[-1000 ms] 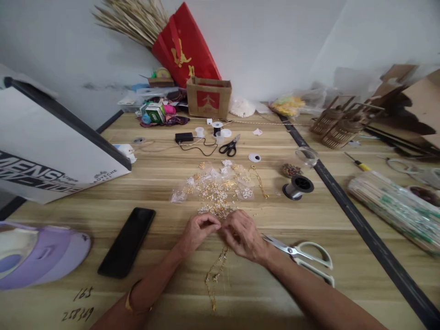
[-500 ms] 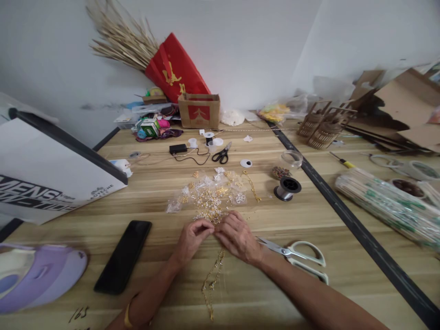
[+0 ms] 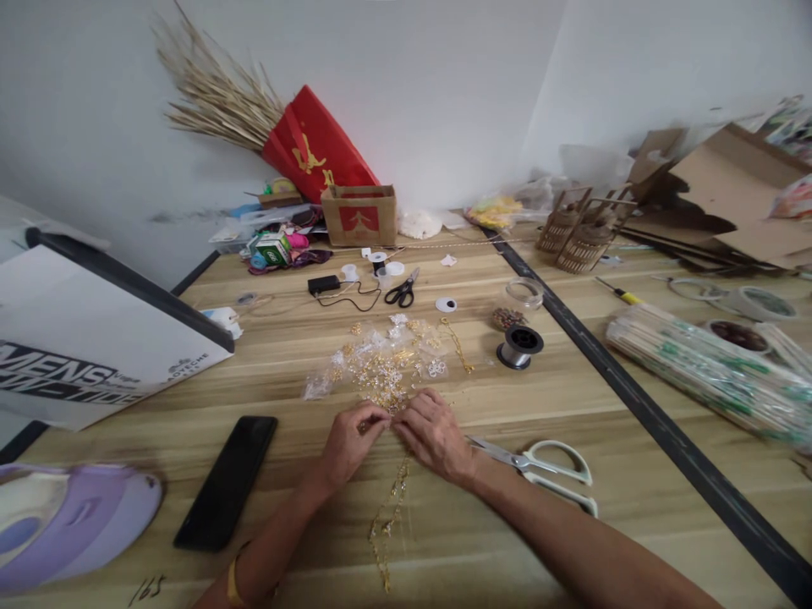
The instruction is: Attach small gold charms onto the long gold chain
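Note:
My left hand (image 3: 350,441) and my right hand (image 3: 435,435) meet fingertip to fingertip on the wooden table (image 3: 571,406), both pinched on the upper end of a gold bead chain (image 3: 388,518). The chain trails down toward me between my forearms. Just beyond my fingers lies a heap of small gold and silver jewellery parts (image 3: 386,365), some in clear bags. White-handled scissors (image 3: 545,467) lie right beside my right wrist.
A black phone (image 3: 227,480) lies left of my left arm, a purple cap (image 3: 69,524) further left, a white shopping bag (image 3: 95,338) behind. A wire spool (image 3: 520,345), bead dish (image 3: 507,318), black scissors (image 3: 401,291), a red bag (image 3: 317,152) and a stick bundle (image 3: 704,369) lie around.
The view has tilted up and shifted slightly, so the table appears lower and more to the left. My hands stay together, pinching the chain in the same spot.

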Demonstrator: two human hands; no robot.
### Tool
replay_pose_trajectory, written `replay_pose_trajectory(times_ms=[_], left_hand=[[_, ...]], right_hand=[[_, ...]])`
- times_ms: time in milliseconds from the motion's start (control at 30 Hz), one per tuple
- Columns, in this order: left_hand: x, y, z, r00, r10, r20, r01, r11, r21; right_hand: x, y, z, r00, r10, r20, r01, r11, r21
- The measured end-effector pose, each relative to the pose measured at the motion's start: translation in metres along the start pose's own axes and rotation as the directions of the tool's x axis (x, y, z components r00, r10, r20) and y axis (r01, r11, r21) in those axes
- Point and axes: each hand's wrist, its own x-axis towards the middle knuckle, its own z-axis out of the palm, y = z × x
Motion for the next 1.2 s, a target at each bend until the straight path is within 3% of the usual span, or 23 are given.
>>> replay_pose_trajectory(times_ms=[233, 467, 667, 767, 1200], left_hand=[[0.004, 0.0, -0.006, 0.992, 0.114, 0.046, -0.121, 0.973, 0.198], [0.035, -0.002, -0.011, 0.995, 0.081, 0.057, -0.093, 0.967, 0.236], [0.079, -0.004, 0.008, 0.994, 0.009, 0.107, -0.044, 0.943, 0.331], [0.091, -0.003, 0.019, 0.987, 0.069, 0.147, -0.123, 0.907, 0.402], [0.103, -0.003, 0.03, 0.962, 0.108, 0.25, -0.231, 0.81, 0.538]], right_hand=[[-0.001, 0.001, 0.002, 1.0, 0.002, -0.001, -0.002, 1.0, 0.0], [0.0, -0.002, 0.0, 1.0, -0.031, 0.002, 0.03, 0.999, 0.038], [-0.003, 0.001, 0.005, 0.998, -0.071, 0.001, 0.07, 0.997, 0.041], [-0.004, 0.003, 0.006, 0.998, -0.069, 0.004, 0.069, 0.997, 0.024], [-0.002, 0.002, 0.005, 0.997, -0.071, 0.004, 0.071, 0.997, 0.027]])
